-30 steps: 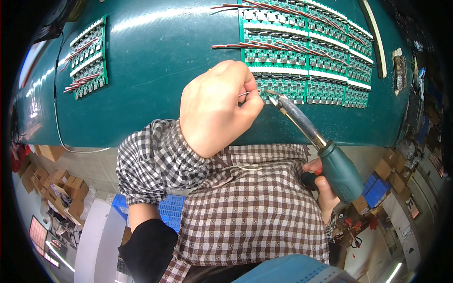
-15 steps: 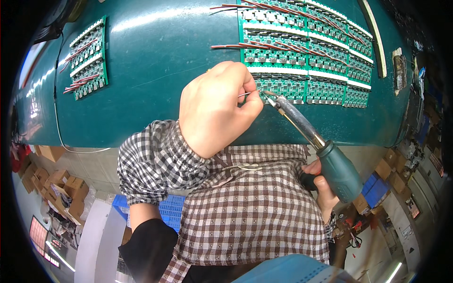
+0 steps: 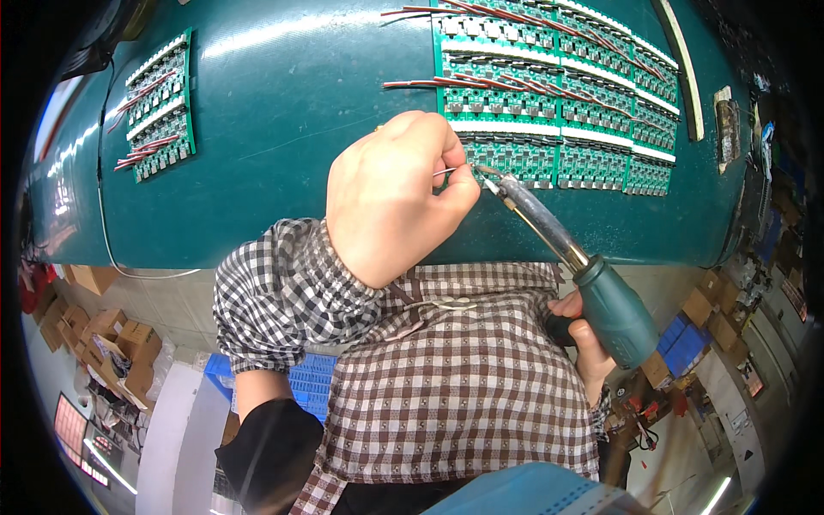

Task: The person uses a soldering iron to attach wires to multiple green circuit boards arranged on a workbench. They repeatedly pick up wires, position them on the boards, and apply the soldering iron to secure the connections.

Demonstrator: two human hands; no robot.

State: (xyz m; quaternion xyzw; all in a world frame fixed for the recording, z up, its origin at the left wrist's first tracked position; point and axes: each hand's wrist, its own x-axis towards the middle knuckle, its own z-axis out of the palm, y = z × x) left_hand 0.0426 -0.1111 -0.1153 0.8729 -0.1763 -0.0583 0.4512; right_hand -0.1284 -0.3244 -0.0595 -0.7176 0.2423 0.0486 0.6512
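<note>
My left hand [image 3: 390, 193] is closed in a pinch on a thin wire [image 3: 444, 172] at the near edge of a panel of green circuit boards [image 3: 515, 161]. A soldering iron [image 3: 620, 313] with a dark green handle and metal barrel is held in my right hand [image 3: 592, 354], off the table's near edge. Its tip points up and left, right by my left fingertips at the nearest board row. Whether the tip touches the wire or a solder pad is too small to tell. Red, black and white wires [image 3: 489, 83] lie across the farther rows.
A smaller group of green boards [image 3: 163, 107] with wires lies on the left of the green table [image 3: 283, 172]. A pale strip [image 3: 684, 73] lies right of the panel, near a worn block [image 3: 726, 129]. A cable [image 3: 105, 206] runs down the left side. Blue crates [image 3: 311, 384] stand below.
The soldering iron has shifted very slightly up and to the left. My left hand keeps its place and its pinch.
</note>
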